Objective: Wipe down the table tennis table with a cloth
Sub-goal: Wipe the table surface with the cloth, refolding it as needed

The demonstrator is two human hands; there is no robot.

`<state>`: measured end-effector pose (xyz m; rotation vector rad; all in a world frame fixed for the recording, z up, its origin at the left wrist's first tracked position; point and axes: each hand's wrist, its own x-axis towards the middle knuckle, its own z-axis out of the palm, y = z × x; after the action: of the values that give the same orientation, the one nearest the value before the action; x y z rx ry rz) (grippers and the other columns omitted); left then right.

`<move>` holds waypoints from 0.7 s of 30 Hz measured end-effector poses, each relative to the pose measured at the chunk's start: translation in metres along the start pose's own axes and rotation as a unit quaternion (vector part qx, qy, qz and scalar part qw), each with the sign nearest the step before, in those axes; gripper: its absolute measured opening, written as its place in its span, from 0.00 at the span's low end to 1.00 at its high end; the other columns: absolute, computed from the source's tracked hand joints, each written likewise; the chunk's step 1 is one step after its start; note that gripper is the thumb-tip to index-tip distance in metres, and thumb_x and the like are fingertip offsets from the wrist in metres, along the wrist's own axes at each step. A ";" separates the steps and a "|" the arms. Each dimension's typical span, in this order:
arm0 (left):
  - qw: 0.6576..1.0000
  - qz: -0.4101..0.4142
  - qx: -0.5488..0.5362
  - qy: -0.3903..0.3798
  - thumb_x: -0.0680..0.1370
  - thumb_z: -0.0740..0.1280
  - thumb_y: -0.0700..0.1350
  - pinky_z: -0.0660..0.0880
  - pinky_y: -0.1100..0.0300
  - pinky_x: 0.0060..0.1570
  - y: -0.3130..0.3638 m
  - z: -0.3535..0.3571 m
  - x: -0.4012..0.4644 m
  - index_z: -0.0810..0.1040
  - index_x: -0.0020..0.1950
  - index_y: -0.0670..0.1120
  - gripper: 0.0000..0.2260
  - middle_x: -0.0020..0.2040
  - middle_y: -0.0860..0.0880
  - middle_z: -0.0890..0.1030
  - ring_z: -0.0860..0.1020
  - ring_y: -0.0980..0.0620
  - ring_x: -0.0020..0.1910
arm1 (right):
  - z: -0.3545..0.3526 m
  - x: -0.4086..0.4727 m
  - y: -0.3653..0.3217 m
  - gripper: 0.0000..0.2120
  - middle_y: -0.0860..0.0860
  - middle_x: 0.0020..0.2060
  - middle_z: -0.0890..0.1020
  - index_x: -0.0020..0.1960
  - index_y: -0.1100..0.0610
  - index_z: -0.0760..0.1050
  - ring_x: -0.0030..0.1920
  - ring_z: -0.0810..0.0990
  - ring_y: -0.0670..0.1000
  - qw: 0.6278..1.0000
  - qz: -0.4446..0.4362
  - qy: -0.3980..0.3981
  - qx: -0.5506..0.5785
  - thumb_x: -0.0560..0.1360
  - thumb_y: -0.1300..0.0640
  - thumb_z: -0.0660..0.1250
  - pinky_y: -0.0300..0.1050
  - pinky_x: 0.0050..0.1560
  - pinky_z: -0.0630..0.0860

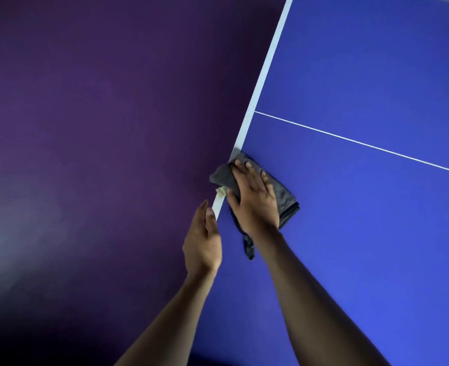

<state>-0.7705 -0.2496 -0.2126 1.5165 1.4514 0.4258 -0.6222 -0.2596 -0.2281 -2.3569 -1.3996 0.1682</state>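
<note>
While the right hand [255,199] is lying palm-down with its fingers [247,170] stretched nearly straight and slightly spread, it is pressing flat on a grey cloth [284,199], not gripping it. That cloth is sitting folded on the blue table [363,233], right at the white edge stripe [264,72], with one bunched corner hanging over the edge and a thin strand trailing back beside the wrist. Something small and pale [221,192] is showing at the edge just under the overhanging corner; what it is cannot be told. Just beside the edge and below the cloth, the left hand [203,239] is hovering with its fingers straight and held together, holding nothing; whether its fingertips are touching the stripe cannot be told. A thin white line [363,143] is crossing the table beyond the cloth. Off the table to the left, a dark purple floor [99,128] is filling the view.
</note>
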 end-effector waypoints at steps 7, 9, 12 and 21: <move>0.984 0.078 0.139 0.083 0.80 0.48 0.62 0.79 0.53 0.47 0.000 0.017 -0.003 0.71 0.76 0.58 0.27 0.70 0.60 0.77 0.82 0.49 0.61 | -0.010 0.137 0.044 0.28 0.51 0.81 0.64 0.82 0.51 0.61 0.82 0.58 0.50 0.998 0.063 0.025 -0.012 0.84 0.46 0.59 0.50 0.82 0.48; 0.981 0.095 0.151 0.080 0.80 0.48 0.59 0.79 0.53 0.46 -0.002 0.017 -0.001 0.71 0.76 0.57 0.27 0.71 0.60 0.76 0.82 0.50 0.61 | -0.013 0.158 0.050 0.27 0.52 0.82 0.63 0.82 0.52 0.60 0.83 0.57 0.51 0.997 0.070 0.025 -0.016 0.85 0.47 0.59 0.50 0.82 0.48; 0.976 0.106 0.172 0.077 0.79 0.48 0.56 0.79 0.53 0.42 -0.004 0.017 0.001 0.71 0.77 0.55 0.28 0.72 0.59 0.75 0.82 0.48 0.59 | -0.012 0.156 0.048 0.27 0.52 0.82 0.64 0.83 0.53 0.60 0.83 0.57 0.51 0.997 0.069 0.026 -0.022 0.86 0.47 0.57 0.50 0.83 0.47; 0.984 0.097 0.140 0.058 0.80 0.49 0.58 0.76 0.49 0.52 0.005 0.008 0.000 0.69 0.76 0.59 0.26 0.73 0.59 0.75 0.80 0.45 0.62 | 0.005 -0.015 0.009 0.26 0.51 0.80 0.67 0.81 0.55 0.64 0.81 0.61 0.51 0.998 0.051 0.043 -0.019 0.85 0.48 0.58 0.54 0.83 0.54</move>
<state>-0.7616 -0.2524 -0.2127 1.8958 1.5069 0.4453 -0.6231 -0.2751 -0.2374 -2.4374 -1.2530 0.0685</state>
